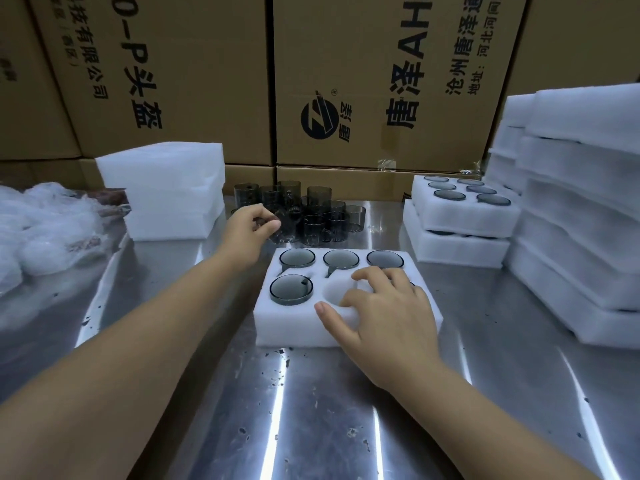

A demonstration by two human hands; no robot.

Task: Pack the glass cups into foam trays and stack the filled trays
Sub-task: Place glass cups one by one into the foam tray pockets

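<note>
Left hand (254, 225) seems to pinch a cup (281, 226) among crowded cups (322, 216) — lifting may topple neighbours. Right hand (384, 306) rests slack on the tray (277, 327), gripping nothing.

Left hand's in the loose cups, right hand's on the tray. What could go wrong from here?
1. The left hand grips a cup at the edge of the crowded loose cups; pulling it out could tip or knock its neighbours.
2. The right hand lies on the foam tray beside the empty pocket; the incoming cup might hit its fingers or seat crooked.
</note>
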